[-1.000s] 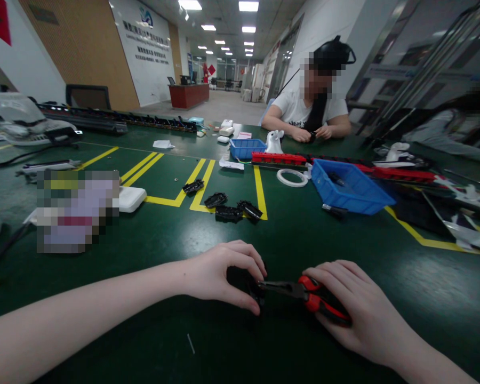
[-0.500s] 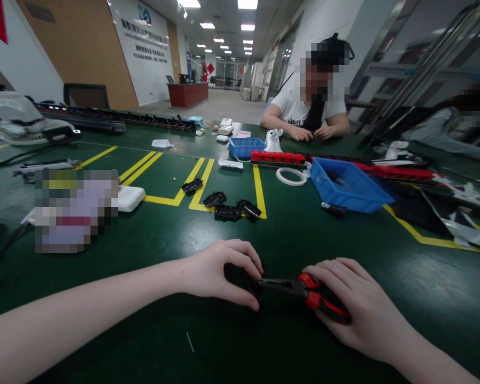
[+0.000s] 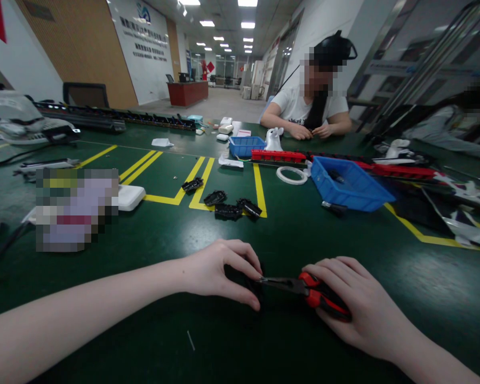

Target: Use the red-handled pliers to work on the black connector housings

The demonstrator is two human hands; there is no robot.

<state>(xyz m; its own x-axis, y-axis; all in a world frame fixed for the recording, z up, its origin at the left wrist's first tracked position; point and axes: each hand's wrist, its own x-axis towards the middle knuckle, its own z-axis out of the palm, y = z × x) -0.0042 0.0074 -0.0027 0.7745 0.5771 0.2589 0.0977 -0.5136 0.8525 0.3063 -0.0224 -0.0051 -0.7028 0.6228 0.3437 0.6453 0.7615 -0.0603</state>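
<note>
The black part [image 3: 256,288] sits between the thumb and fingers of the left hand [image 3: 222,274], just at the fingertips and partly hidden by them; its details are too dark to make out. The left hand is pinching it. The right hand [image 3: 360,309] is wrapped around the red-and-black handles of the pliers [image 3: 312,296], whose nose reaches left to the left hand's fingertips and the near edge of that part; whether the nose is clamped on it I cannot tell.

Beyond the left hand, four black pieces [image 3: 228,212] lie on the tabletop [image 3: 264,352], well apart from it. A thin pale strip [image 3: 191,340] lies nearer the wearer than the left hand. Beyond the right hand stands a large blue bin [image 3: 352,200], with a white ring [image 3: 293,182] to its left.

Compared with a second ago, both hands keep almost the same places and grips. Less of the black part shows past the left fingertips, and the pliers' tip sits closer to the forefinger. The loose pieces have not moved.
</note>
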